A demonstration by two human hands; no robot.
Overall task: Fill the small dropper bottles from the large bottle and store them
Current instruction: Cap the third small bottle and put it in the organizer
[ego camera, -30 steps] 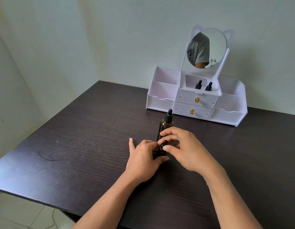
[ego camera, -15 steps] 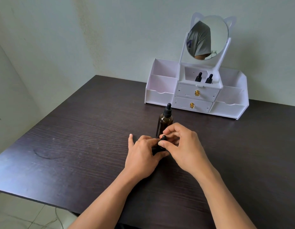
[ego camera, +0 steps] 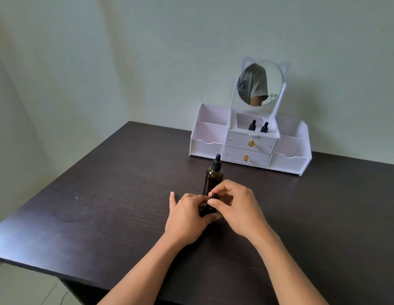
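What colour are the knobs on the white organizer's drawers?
The knobs are gold, seen best in the head view.

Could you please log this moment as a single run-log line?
left hand: holds small bottle on table | right hand: pinches its cap | large bottle: capped, upright behind hands | organizer: two stored bottles, top middle

Small bottle (ego camera: 212,197) on table (ego camera: 103,205), large bottle (ego camera: 213,178) just behind, organizer (ego camera: 208,147) farther back.
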